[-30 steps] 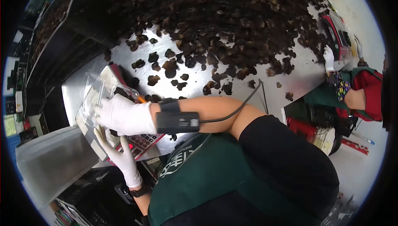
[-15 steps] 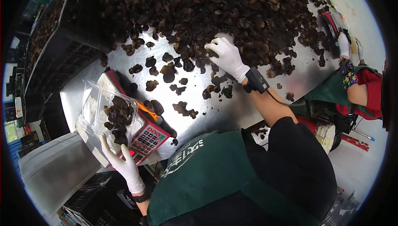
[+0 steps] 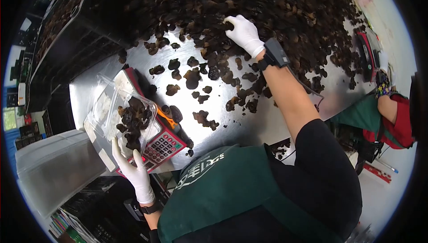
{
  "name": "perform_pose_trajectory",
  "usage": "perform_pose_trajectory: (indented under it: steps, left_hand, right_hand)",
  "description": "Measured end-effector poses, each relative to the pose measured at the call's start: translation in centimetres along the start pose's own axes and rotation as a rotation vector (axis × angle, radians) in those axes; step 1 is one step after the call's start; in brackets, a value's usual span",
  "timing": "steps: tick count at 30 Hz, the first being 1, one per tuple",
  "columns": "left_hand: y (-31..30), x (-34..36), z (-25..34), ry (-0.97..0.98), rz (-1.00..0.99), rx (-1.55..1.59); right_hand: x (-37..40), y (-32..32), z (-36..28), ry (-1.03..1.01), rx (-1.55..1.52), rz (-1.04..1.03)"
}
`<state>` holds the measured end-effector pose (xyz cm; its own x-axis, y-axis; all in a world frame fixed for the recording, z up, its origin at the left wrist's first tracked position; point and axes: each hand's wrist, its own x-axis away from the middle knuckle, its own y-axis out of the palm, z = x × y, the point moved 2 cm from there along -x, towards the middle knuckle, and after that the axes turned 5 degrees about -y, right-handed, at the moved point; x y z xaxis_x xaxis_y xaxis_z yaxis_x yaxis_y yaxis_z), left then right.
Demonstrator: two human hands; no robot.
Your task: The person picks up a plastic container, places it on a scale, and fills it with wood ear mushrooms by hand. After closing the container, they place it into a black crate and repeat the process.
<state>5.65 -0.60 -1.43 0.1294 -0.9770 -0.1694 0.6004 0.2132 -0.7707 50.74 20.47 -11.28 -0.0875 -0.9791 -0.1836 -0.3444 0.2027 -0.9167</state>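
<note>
My right hand [image 3: 243,32], in a white glove, reaches to the edge of a big pile of dark brown wood-ear-like pieces [image 3: 285,11]; its fingers curl round a dark piece there. At the lower left, my left hand [image 3: 133,169], gloved too, has thumb and fingers spread beside a clear plastic box [image 3: 109,109]. Dark pieces [image 3: 133,120] lie in that box, which rests on a red scale with a keypad [image 3: 162,148]. Loose pieces [image 3: 192,78] are scattered on the metal table [image 3: 178,105]. An orange-handled tool [image 3: 167,118] lies beside the scale.
Black crates [image 3: 76,42] holding dark pieces stand at the upper left. Stacked clear containers [image 3: 53,167] are at the lower left. On the right, a co-worker's gloved hand [image 3: 383,62] is near another red scale [image 3: 365,55].
My right hand has moved farther into the pile, and its fingers now curl at a dark piece. The camera view has shifted slightly. My left hand stays spread beside the box.
</note>
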Motion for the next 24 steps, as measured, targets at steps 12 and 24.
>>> perform_pose_trajectory:
  steps: [12,24]
  left_hand:
    - [-1.0,-0.5,0.0,-0.028,-0.042,0.064]
    - [-1.7,-1.7,-0.1,-0.01,0.07,0.312]
  right_hand:
    - [2.2,-5.3,-10.7,0.037,-1.486,-0.584]
    - [5.8,-2.8,-33.5,-1.304,-0.793,-0.72]
